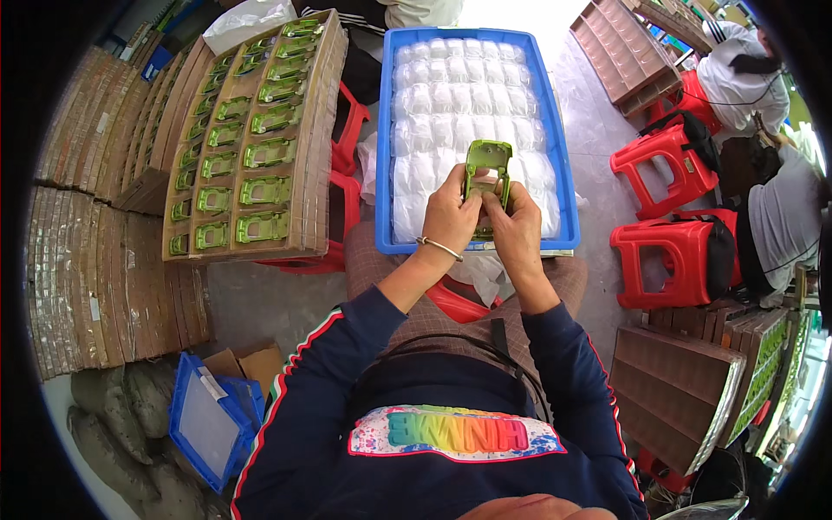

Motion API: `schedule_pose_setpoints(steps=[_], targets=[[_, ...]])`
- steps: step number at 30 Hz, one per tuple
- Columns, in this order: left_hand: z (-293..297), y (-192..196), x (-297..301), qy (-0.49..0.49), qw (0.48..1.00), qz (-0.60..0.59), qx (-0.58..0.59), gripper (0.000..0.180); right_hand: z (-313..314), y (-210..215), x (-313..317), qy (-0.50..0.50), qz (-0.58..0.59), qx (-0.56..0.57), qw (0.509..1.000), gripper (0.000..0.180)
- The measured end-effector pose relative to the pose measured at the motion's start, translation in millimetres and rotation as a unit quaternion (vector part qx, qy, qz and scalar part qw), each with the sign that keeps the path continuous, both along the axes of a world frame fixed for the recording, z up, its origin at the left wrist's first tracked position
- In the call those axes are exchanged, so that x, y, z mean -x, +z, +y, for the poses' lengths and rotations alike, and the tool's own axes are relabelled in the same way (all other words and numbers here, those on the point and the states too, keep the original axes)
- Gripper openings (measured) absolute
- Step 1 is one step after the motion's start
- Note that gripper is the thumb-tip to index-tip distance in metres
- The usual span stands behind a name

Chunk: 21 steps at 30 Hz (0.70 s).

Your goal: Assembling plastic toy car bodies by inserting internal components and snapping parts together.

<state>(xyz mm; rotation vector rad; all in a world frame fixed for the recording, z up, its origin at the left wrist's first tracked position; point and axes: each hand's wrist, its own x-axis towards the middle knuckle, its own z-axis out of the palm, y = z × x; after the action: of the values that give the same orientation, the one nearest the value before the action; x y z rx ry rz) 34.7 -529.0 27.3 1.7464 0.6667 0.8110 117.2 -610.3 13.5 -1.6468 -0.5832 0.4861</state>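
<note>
Standing tall at the left are stacks of brown boards [74,286]. Next comes a big blue bin [565,204], then a brown tray [316,173] to its left. A red stool [659,232] stands off to the right, apart from the bin. White bundles [464,104] lie in rows in the bin, from its far edge to its near edge. The left hand [452,208] and right hand [517,224] are closed in tight — each holds one side of a green shell [490,156], thumbs close together. It is up over the bin, near the middle of its near edge. More shells [264,189] fill the tray — some right by its near edge.
</note>
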Motion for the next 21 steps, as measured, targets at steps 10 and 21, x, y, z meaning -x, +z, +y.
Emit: schedule_pose_setpoints(steps=[10, 21], targets=[[13.7, -3.0, 13.8, -0.068, 0.994, 0.039, 0.077, 0.037, -7.3, 17.2, -8.0, 0.129, 0.109, 0.003, 0.986, 0.024], [22.5, -6.4, 23.6, -0.118, 0.988, 0.084, 0.046, 0.044, -10.5, 17.8, -4.0, 0.182, 0.063, 0.012, 0.981, 0.031]])
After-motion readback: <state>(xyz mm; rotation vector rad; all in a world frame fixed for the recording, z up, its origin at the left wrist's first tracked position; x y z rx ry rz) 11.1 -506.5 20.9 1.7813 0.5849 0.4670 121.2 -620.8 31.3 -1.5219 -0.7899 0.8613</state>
